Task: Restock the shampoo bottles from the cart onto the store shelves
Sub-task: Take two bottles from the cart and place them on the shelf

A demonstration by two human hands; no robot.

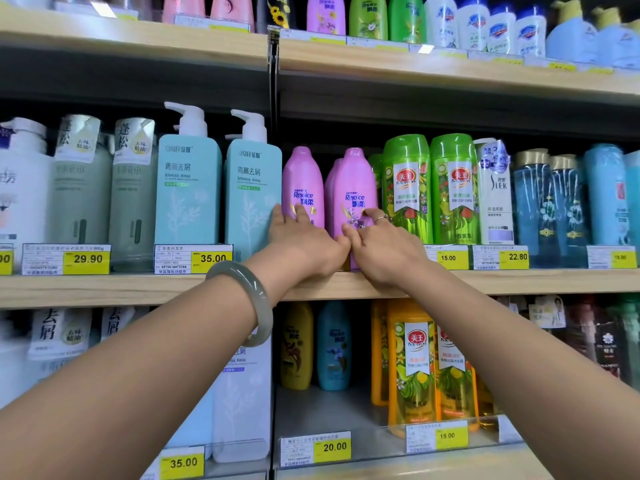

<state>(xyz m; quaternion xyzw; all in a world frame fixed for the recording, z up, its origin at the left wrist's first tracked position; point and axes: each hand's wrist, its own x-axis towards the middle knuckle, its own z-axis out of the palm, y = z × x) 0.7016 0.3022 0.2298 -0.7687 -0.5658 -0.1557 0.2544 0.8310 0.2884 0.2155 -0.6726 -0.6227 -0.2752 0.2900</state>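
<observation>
Since the cart is out of view, what is left is unclear, but three pink bottles stand on the middle shelf (138,289). The left hand (304,240) lays straight fingers (300,212) on the left pink bottle (302,178). The right hand (381,247) curls its fingers round the front pink bottle (353,181), probably aligning it, and the third bottle (331,188) stands behind.

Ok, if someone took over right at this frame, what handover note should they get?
The left hand is open, fingers flat on the left purple bottle. The right hand grips the right purple bottle. Both bottles stand upright on the middle shelf, between the teal pump bottle and the green bottles. Left to do: release, face them up, fetch more. The cart is out of view, so remaining stock cannot be told.
</observation>
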